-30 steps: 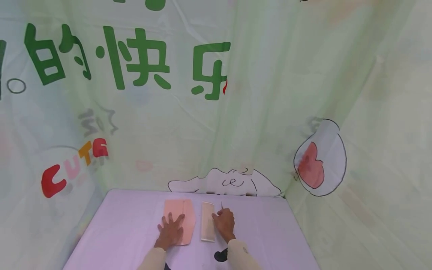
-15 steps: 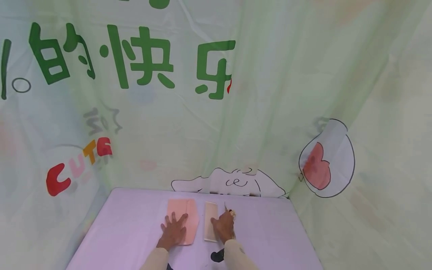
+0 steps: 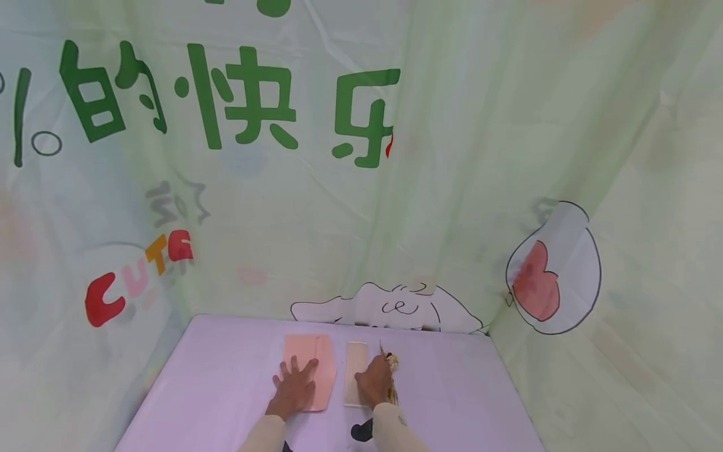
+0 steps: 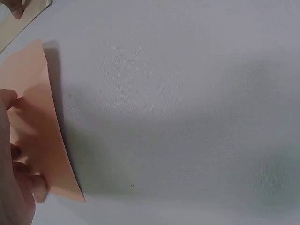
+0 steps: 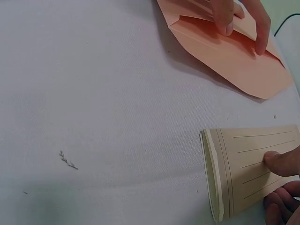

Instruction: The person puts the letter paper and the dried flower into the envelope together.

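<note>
A pink envelope (image 3: 325,380) lies on the table with its flap unfolded toward the right. My left hand (image 3: 295,388) rests on it with spread fingers; in the right wrist view its fingertips are at the envelope's mouth (image 5: 220,40). Just to the right lies folded, lined letter paper (image 3: 355,361). My right hand (image 3: 376,380) grips its right edge, thumb (image 5: 282,163) on the top face and the other fingers curled at the edge. A small bunch of dried flowers (image 3: 393,362) lies just right of that hand, partly hidden by it.
The pale table (image 3: 226,370) is walled in by printed curtains (image 3: 440,188). A tiny dried sprig (image 5: 68,160) and a few specks lie on the tabletop. Near the right sleeve is a black shape (image 3: 361,431).
My right hand has shifted slightly relative to the dried flowers, uncovering them on its right, and its thumb has come over the letter paper's edge. The left hand stays on the envelope. The head view drifts slightly.
</note>
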`<act>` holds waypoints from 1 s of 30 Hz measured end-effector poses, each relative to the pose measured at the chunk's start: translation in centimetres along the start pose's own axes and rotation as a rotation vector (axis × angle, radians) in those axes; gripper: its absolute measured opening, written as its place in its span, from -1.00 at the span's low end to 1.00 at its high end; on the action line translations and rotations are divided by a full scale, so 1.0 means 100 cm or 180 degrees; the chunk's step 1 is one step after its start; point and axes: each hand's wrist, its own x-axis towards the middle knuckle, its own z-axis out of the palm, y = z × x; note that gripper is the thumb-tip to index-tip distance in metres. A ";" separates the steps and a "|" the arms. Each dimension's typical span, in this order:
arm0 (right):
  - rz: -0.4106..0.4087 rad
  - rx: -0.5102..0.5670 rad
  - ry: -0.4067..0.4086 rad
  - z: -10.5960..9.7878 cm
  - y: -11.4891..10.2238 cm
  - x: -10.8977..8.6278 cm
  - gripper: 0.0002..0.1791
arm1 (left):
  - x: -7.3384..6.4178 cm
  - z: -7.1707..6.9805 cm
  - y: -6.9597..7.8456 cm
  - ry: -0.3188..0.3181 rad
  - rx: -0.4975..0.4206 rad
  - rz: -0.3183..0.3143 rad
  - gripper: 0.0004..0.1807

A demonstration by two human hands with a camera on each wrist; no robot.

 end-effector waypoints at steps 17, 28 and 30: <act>0.0540 0.0354 -0.0016 0.004 0.008 0.003 -0.77 | -0.001 -0.001 -0.005 0.0154 -0.0054 0.0219 -0.44; 0.0751 0.0605 -0.0075 -0.001 0.006 0.009 -0.95 | 0.007 0.010 -0.015 0.0335 0.0034 0.0265 -0.47; 0.0773 0.0694 -0.0151 -0.006 0.004 0.011 -0.94 | 0.009 0.012 -0.017 0.0335 0.0068 0.0275 -0.47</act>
